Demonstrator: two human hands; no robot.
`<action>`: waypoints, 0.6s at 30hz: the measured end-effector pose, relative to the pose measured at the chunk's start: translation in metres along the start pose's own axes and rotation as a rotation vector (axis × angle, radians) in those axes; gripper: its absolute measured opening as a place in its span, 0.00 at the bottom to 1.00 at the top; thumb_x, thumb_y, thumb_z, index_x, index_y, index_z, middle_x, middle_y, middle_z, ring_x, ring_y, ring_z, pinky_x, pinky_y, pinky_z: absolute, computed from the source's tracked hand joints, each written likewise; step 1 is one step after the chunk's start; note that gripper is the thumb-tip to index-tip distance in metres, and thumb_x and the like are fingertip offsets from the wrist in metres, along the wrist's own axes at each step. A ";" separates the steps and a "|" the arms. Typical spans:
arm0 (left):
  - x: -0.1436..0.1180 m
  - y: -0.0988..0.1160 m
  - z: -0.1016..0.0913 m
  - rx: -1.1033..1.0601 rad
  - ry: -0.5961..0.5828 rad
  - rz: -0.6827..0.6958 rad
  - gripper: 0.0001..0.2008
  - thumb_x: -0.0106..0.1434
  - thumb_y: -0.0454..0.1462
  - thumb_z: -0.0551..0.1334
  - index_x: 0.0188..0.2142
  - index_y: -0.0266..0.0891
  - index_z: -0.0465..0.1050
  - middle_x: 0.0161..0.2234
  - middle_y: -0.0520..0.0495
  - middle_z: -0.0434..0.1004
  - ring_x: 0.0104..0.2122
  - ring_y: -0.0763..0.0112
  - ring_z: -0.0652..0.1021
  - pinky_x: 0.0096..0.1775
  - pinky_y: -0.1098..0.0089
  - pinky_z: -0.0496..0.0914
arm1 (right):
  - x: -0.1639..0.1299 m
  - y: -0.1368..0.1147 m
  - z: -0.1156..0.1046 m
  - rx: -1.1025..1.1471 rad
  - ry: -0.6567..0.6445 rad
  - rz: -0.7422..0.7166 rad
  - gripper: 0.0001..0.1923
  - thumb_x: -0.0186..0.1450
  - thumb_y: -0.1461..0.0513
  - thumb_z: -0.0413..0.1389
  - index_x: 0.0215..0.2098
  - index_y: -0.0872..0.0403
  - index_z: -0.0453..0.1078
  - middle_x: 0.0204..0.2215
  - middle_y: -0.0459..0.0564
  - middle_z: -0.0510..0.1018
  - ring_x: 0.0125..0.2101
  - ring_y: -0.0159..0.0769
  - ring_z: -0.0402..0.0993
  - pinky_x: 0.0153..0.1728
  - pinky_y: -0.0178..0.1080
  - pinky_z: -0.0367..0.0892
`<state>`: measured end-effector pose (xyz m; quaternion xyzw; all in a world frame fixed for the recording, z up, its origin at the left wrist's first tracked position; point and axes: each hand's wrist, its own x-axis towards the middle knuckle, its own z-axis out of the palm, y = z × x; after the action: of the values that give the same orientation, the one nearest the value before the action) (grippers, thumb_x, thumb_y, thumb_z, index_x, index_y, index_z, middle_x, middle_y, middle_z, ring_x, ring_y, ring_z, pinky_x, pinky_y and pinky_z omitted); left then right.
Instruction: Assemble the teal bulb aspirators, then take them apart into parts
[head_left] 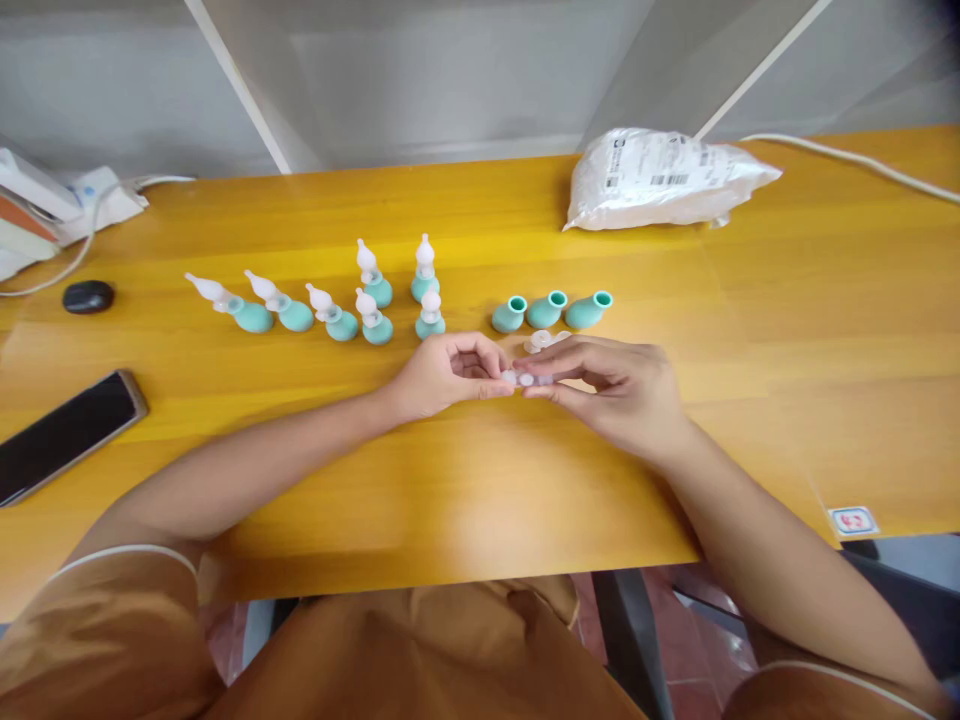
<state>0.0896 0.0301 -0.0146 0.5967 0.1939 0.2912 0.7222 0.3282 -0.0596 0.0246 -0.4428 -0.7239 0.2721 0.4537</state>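
L hand (450, 375) & R hand (626, 390) both pinch small whitish pc (527, 380), prob. plastic, partly hidden.

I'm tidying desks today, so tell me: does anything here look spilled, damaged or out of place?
Nothing looks spilled or damaged. The one mismatch is three green bottles on the right, which stand with open mouths, while seven capped bottles to their left carry white tops. That is a difference, not a visible fault.

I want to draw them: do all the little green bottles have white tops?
No, the three green bottles furthest right are open and uncovered.
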 end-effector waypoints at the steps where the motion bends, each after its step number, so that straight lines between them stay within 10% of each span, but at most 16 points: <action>1: 0.000 0.001 0.000 0.000 0.003 0.014 0.23 0.59 0.46 0.83 0.33 0.36 0.73 0.41 0.45 0.83 0.40 0.71 0.83 0.48 0.65 0.79 | 0.000 -0.001 0.001 0.026 0.009 0.024 0.08 0.70 0.62 0.74 0.45 0.43 0.86 0.46 0.45 0.93 0.45 0.44 0.93 0.48 0.48 0.91; 18: -0.002 0.001 0.008 -0.108 -0.004 -0.037 0.23 0.62 0.48 0.82 0.41 0.37 0.74 0.37 0.48 0.86 0.35 0.73 0.84 0.41 0.70 0.79 | -0.002 0.008 -0.006 -0.380 0.016 -0.266 0.15 0.74 0.59 0.71 0.57 0.44 0.79 0.44 0.46 0.91 0.34 0.40 0.90 0.36 0.41 0.87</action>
<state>0.0931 0.0226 -0.0121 0.5538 0.1874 0.2864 0.7590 0.3373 -0.0579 0.0199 -0.4231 -0.8104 0.0652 0.4000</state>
